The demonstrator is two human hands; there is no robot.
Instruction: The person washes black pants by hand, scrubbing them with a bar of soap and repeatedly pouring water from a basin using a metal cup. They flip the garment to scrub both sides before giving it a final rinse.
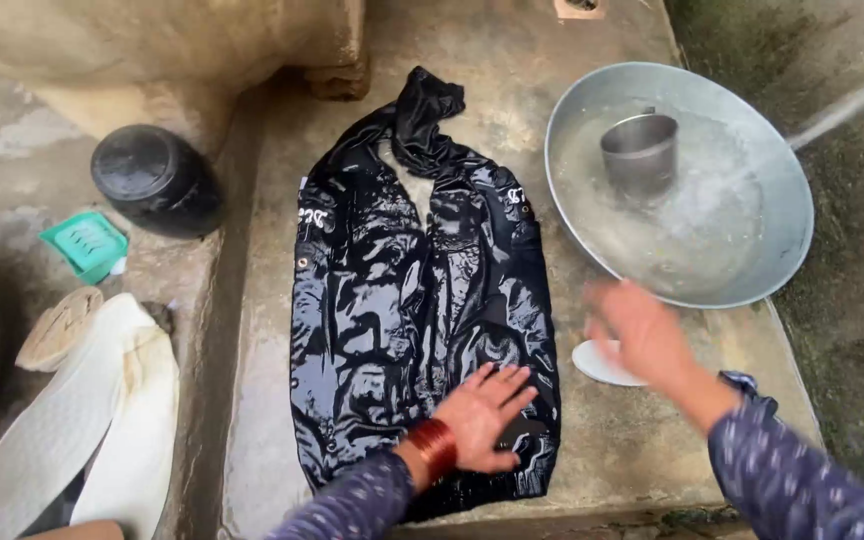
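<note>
A wet black garment point(412, 300) lies spread flat on a concrete slab point(632, 440), its narrow end bunched toward the far wall and its wide end near the person. The left hand point(487, 410) rests palm down on the lower right part of the garment, fingers spread and flat, so its grip is apart and clamps on nothing; red bangles point(434, 447) circle that wrist above a patterned blue sleeve. The right hand point(642, 335) is blurred in the air just right of the garment, over the slab and near the rim of a wide metal basin point(782, 200); its fingers look loosely apart, holding nothing that shows. Just beneath that hand a pale flat piece, perhaps soap point(602, 365), lies on the slab. The basin holds water, and a metal cup point(640, 152) stands upright in it. To the left, on a lower ledge, sits a round black pot point(155, 180), with a small green soap dish point(85, 243) just beside it. Nearer the person on that side lies a folded white cloth point(92, 420), with a wooden brush point(57, 328) touching its upper end.
</note>
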